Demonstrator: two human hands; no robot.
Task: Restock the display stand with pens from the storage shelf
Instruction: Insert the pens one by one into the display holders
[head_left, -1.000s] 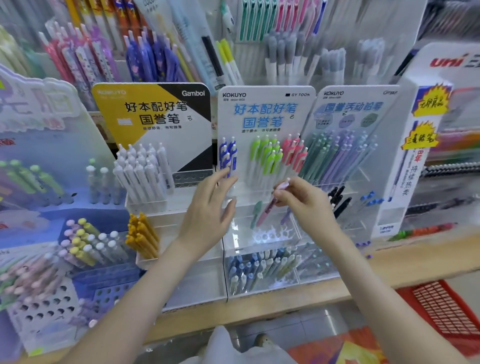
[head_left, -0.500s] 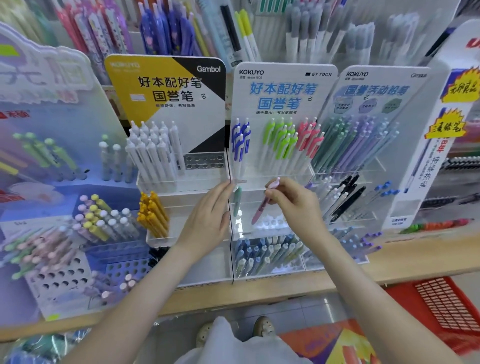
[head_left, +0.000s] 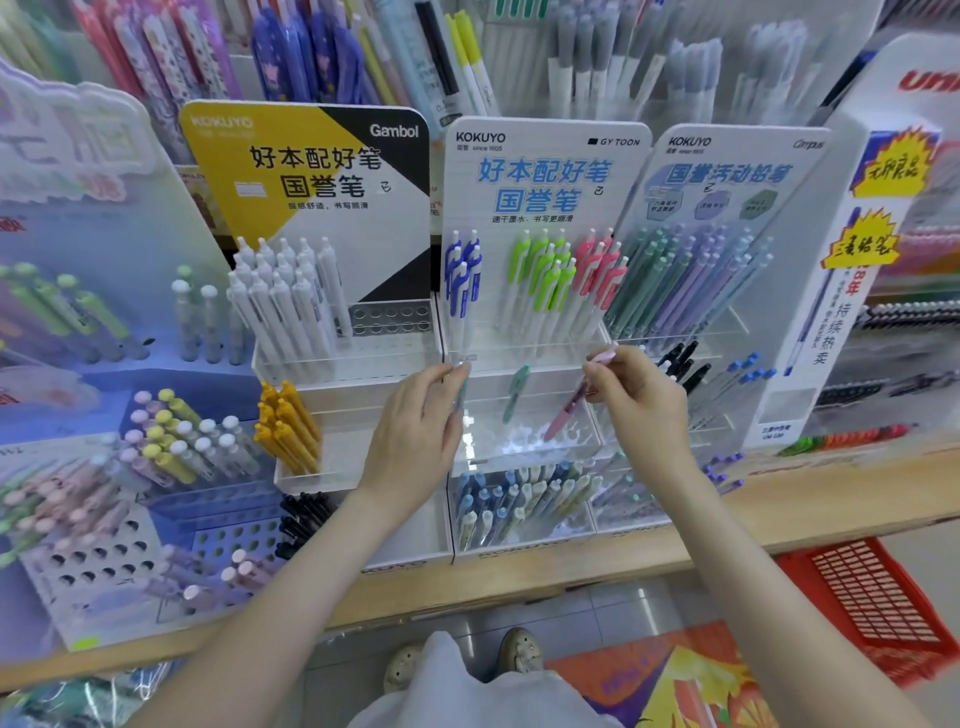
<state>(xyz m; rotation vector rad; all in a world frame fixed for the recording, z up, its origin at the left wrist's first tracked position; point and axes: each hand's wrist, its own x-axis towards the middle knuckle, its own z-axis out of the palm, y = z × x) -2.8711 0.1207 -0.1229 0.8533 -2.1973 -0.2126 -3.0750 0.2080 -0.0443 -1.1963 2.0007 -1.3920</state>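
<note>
The white KOKUYO display stand (head_left: 543, 156) stands in the middle of the shelf. Its top row holds blue, green and pink pens (head_left: 540, 280). My right hand (head_left: 641, 415) pinches the upper end of a pink pen (head_left: 569, 402), which slants with its tip down over the holes of the clear middle tier (head_left: 524, 441). One teal pen (head_left: 516, 392) stands alone in that tier. My left hand (head_left: 415, 436) has straight fingers that touch the stand's left clear edge. Whether anything lies under those fingertips I cannot tell.
A yellow-and-black Gambol stand (head_left: 311, 156) with white pens and orange pens (head_left: 288, 426) is on the left. A pencil stand (head_left: 727, 171) is on the right. The wooden shelf edge (head_left: 779, 519) runs in front, and a red basket (head_left: 878, 603) sits below right.
My right hand has lowered the pink pen closer to the middle tier's holes. My left hand has slid to the stand's left edge. The view has shifted slightly.
</note>
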